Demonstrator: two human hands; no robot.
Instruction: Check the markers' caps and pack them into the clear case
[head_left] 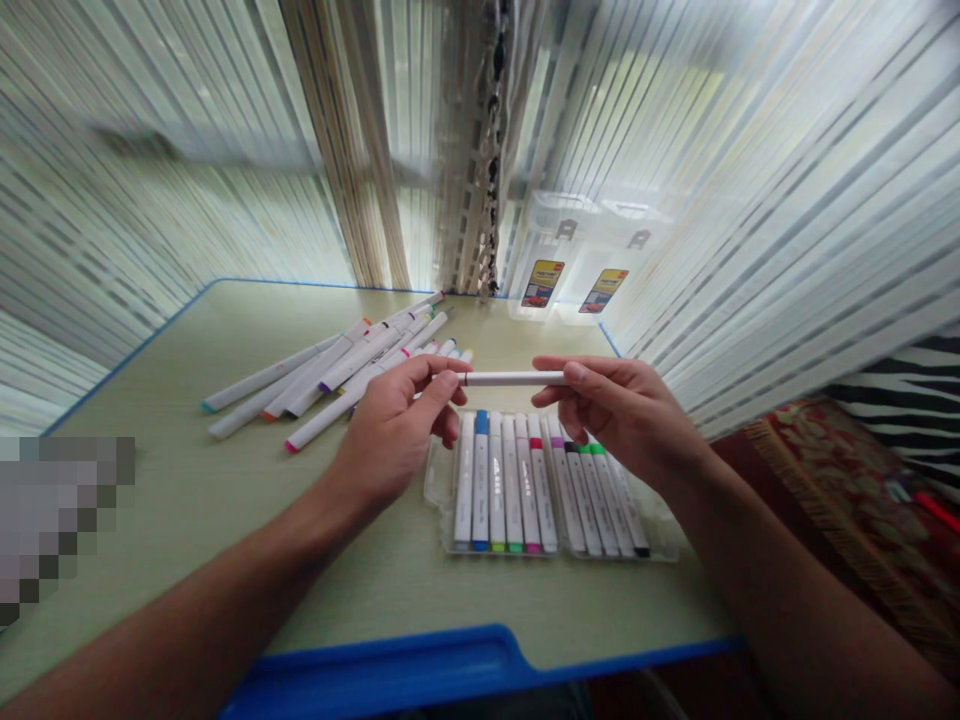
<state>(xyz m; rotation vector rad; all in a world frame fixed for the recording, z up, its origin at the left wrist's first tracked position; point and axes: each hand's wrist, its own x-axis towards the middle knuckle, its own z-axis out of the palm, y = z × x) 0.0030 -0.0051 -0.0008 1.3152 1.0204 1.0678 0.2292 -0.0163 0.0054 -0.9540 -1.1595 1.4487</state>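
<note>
A white marker (514, 379) lies level between my two hands, above the table. My left hand (401, 420) pinches its left end, where a thin dark ring shows. At the other end, my right hand (626, 410) grips it between thumb and fingers. Just below sits a clear plastic marker case (439, 480) holding a row of several white markers (514, 490) with coloured ends, blue, green, pink and black among them. Behind my left hand, a loose pile of markers (345, 360) is spread on the table. My right fingers hide some of the case's far edge.
Two clear lidded boxes (574, 245) with yellow and red labels stand at the table's back right. The pale table (172, 520) has a blue rim (390, 665). String curtains (202, 180) hang close behind and at both sides. A patterned fringed cloth (825, 500) lies at the right.
</note>
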